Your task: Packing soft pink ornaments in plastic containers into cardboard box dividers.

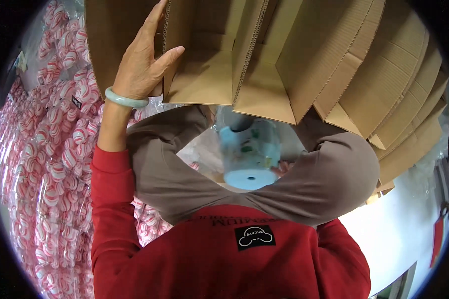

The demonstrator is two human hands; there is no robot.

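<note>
Along the top edge, brown corrugated cardboard boxes [264, 95] stand open, with bare room between their upright walls. The left hand [142, 67] rests on one ridged panel edge, thumb spread apart from the fingers. In the gap between taupe-clad legs [169, 174], the right hand [285, 168] is a blurred sliver beside a smooth light-blue cylinder [249, 172]; I cannot tell its grip. Leftward, clear crinkled bags [60, 214] bulge with striped pink-and-white pieces [70, 157]
</note>
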